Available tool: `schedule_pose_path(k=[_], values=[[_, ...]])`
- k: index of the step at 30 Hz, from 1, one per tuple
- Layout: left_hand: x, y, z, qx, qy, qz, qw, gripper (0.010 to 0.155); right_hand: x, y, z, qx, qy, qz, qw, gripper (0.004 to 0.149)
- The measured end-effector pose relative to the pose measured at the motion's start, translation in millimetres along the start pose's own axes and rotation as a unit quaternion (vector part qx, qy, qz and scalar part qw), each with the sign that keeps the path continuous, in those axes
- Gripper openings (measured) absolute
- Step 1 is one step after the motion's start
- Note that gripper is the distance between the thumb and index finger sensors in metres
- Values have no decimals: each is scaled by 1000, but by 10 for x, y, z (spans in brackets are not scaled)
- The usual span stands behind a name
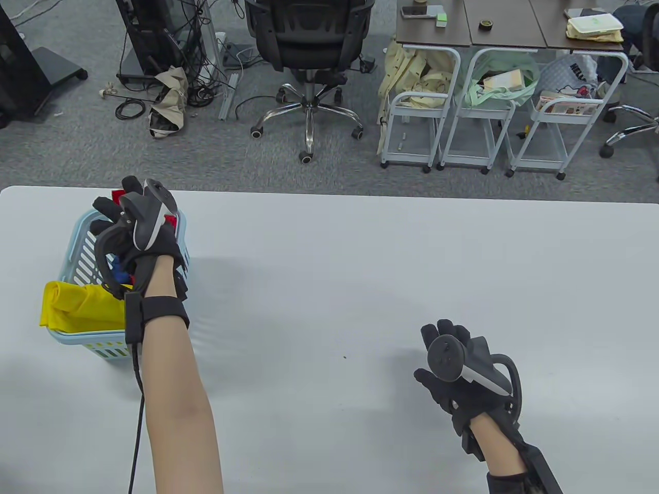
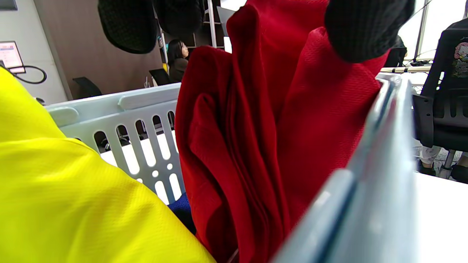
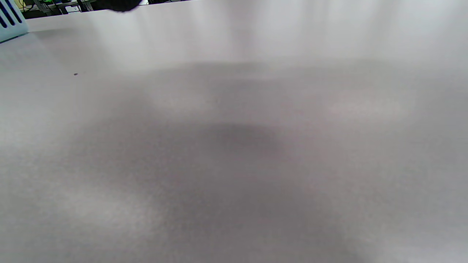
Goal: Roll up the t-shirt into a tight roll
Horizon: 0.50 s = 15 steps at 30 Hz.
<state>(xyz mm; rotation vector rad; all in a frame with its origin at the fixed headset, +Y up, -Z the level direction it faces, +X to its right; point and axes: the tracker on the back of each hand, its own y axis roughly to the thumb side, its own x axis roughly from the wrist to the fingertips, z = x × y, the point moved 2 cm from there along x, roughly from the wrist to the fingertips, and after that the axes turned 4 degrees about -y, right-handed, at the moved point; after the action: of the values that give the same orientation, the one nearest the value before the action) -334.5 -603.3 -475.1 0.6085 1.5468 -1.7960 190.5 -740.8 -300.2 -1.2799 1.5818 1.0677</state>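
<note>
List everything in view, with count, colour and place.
Basket: one, light blue, table's left side.
Red t-shirt: one, in basket, far end.
Yellow garment: one, draped over basket's near end.
Blue cloth: one, low in basket.
Table: one, white.
Office chair: one, black, on floor beyond.
Carts: three, white, under brown desks.
Left hand: black glove, pinching red t-shirt.
Right hand: black glove, over bare table.

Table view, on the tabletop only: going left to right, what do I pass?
yellow garment hanging over the basket's near edge → light blue basket → left hand reaching into the basket at the red garment → bare stretch of white table → right hand, holding nothing.
</note>
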Motion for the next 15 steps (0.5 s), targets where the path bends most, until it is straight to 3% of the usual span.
schedule_pose_path(k=[8,11,15], values=[[82,58,90,6,-60,34,998,73,1,2,-6,10,4,6,1000,80],[85,69,71,4,-50,36,998,61,-3,3,-3,13,5,6,1000,80],[60,74,-1,26,-11,37,999,58,-1,3,-4,18,6,8,1000,82]])
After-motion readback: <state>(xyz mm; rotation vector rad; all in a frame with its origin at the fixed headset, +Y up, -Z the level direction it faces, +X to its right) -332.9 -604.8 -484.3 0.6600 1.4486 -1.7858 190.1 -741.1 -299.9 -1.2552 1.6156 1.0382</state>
